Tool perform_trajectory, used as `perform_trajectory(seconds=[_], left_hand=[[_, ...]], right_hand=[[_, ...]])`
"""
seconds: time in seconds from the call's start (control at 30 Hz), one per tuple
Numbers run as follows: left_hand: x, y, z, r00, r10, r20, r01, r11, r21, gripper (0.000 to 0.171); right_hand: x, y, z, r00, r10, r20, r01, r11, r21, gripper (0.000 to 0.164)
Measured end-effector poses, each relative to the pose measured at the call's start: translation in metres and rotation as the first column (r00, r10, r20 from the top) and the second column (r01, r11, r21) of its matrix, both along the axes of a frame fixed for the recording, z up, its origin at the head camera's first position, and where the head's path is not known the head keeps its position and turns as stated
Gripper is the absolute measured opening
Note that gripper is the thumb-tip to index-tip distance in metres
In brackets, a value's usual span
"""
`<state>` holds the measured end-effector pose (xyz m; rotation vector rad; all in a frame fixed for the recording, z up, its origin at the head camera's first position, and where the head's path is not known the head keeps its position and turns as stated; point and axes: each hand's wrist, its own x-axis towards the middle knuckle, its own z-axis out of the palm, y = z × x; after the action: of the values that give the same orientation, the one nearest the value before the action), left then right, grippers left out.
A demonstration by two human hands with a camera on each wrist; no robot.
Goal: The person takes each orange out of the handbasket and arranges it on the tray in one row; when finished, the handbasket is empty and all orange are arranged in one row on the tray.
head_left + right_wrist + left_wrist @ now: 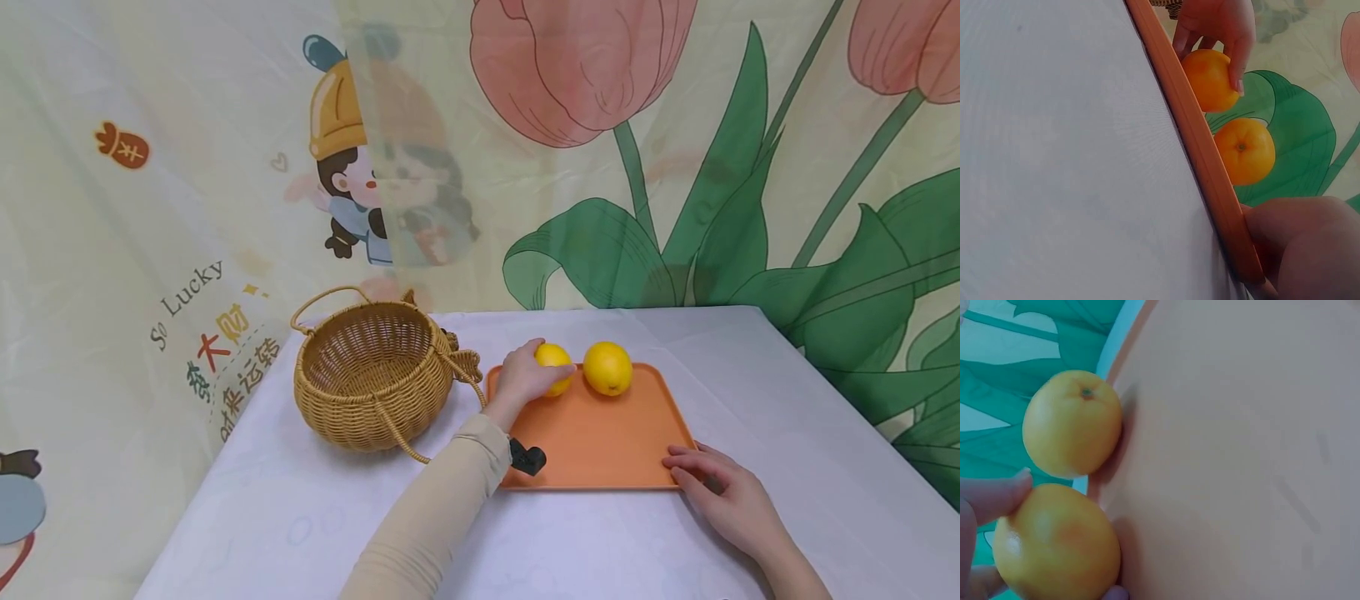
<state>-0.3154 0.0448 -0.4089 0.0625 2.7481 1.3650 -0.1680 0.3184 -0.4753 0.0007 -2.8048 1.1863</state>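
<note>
Round yellow-orange oranges lie at the far side of an orange tray (600,442). My left hand (522,375) grips the left orange (557,357), thumb on one side and fingers on the other; in the left wrist view this orange (1057,544) sits low between the fingertips. Just right of it rests the second orange (607,368), untouched, its stem end showing in the left wrist view. At the tray's near right corner my right hand (731,500) holds the rim; the right wrist view shows its thumb (1310,231) against the tray edge (1194,137).
A round wicker basket (367,425) with rope-like handles stands left of the tray, one handle reaching towards the left forearm. A white cloth (247,517) covers the table. Behind it hangs a printed curtain (570,192) with tulips and cartoon figures.
</note>
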Motion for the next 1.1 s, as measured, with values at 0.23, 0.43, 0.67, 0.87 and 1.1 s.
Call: perform_trajectory(seconds=[0.23,0.43,0.67,0.87,1.1], left_hand=[[-0.001,0.001,0.008,1.0,-0.004,0.026,0.004,1.0,-0.03,0.08],[0.002,-0.002,0.013,1.0,-0.015,0.015,0.016,0.998,-0.065,0.087],[0.031,-0.02,0.031,0.978,-0.093,-0.185,0.061,0.983,-0.174,0.083],[0.066,-0.067,0.061,0.928,-0.092,-0.36,0.061,0.993,-0.099,0.08],[0.094,-0.116,0.066,0.818,-0.029,-0.574,-0.08,0.983,-0.164,0.077]], right_hand=[[-0.001,-0.001,-0.001,1.0,0.007,-0.005,-0.007,1.0,-0.001,0.022],[-0.004,-0.002,0.0,1.0,0.018,-0.016,-0.017,1.0,0.009,0.022],[-0.004,-0.003,-0.001,1.0,0.014,0.014,-0.014,1.0,0.008,0.023],[-0.006,-0.004,0.001,0.999,0.034,0.003,-0.034,0.999,0.009,0.025],[-0.009,0.003,0.003,0.999,0.015,0.043,-0.015,1.0,0.002,0.035]])
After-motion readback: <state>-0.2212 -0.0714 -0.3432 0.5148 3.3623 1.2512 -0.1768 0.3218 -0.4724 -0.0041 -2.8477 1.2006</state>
